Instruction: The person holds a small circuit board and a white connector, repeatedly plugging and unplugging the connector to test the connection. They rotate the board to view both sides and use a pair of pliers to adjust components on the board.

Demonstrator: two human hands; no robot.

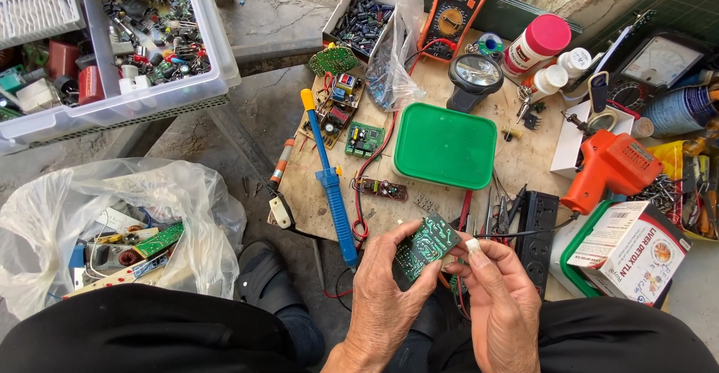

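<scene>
— Low in the middle of the frame, what sits between the hands?

— A small green board [425, 247], tilted, its traced side up with pale solder lines and dots. The left hand [389, 290] pinches its lower left edge between thumb and fingers. The right hand [498, 298] touches its right corner and nips a tiny white part [473, 245] at its fingertips.

— So both hands are closed on something?

— Yes: left on the board, right on the white part beside it.

— What lies just around?

— Right above the board the wooden slab [524, 165] ends; its near edge is crowded with probes and a black power strip [538, 232] at the right. A blue solder sucker [329, 182] runs down the slab's left side, nearly reaching the left hand. A green lid [446, 146] lies flat further up, in the centre.

— Any free room?

— Bare concrete shows left of the slab, between it and a plastic bag [112, 223] of scrap at the lower left. On the right, an orange solder gun [610, 167] and a carton [633, 249] hem the slab in. A clear bin [150, 51] of parts fills the upper left.
</scene>
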